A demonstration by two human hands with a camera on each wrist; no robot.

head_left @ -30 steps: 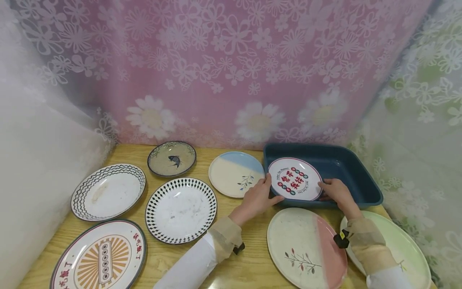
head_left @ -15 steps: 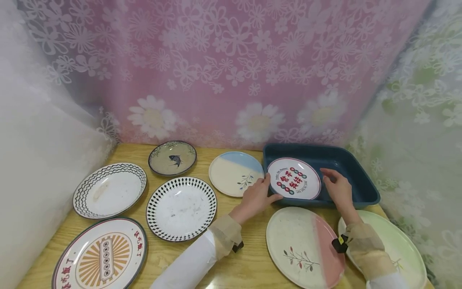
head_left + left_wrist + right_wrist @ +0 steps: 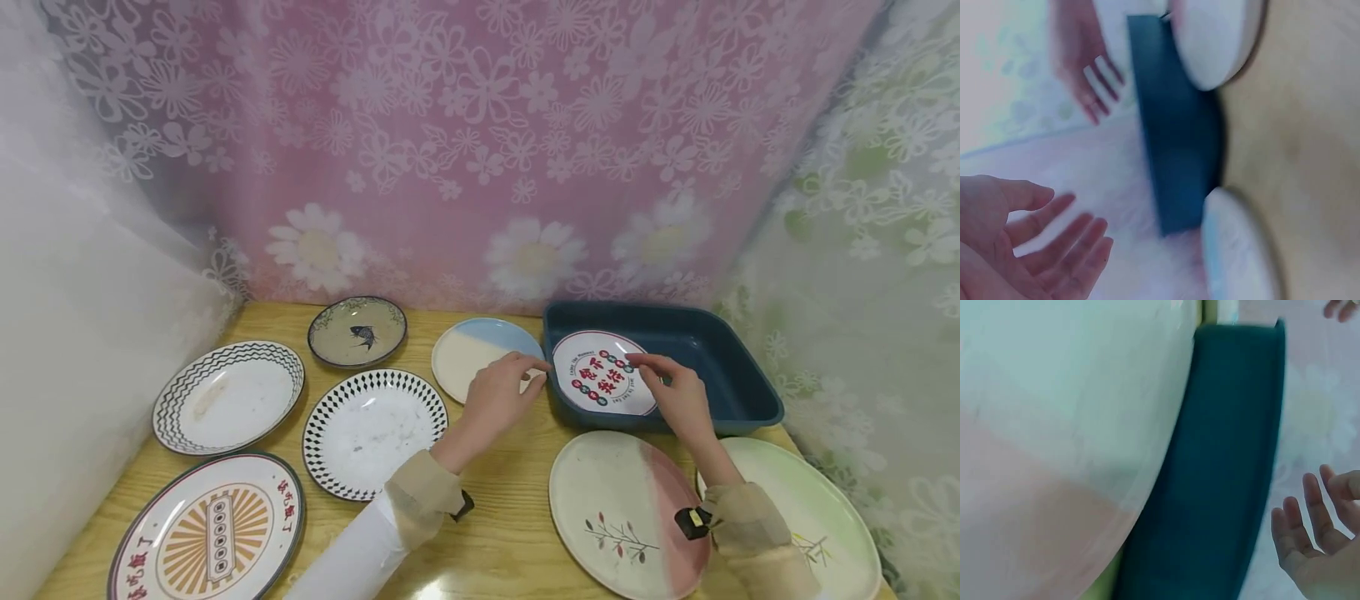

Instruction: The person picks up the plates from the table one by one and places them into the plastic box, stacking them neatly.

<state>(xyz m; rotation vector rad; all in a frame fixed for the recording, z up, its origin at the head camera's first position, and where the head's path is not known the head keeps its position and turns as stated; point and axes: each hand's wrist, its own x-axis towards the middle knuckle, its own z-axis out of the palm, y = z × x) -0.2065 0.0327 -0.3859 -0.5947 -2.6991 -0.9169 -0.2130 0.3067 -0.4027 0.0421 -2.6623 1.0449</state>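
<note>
In the head view a small white plate with red and green lettering lies inside the left end of the dark blue basin. My right hand is over that plate's right edge with nothing in its grasp. My left hand hovers over the blue-and-cream plate, left of the basin, and holds nothing. Both wrist views are blurred; there the left hand and the right hand show loosely bent, parted fingers, apart from the basin's outer wall.
Nearest the basin's front is a pink-and-cream plate, with a pale green plate to its right. On the left lie a diamond-rimmed plate, a wavy-rimmed plate, a fish plate and a sunburst plate.
My right hand has let go of the lettered plate and moved left over its edge. My left hand has come off the basin's left edge and drawn back to the left.
</note>
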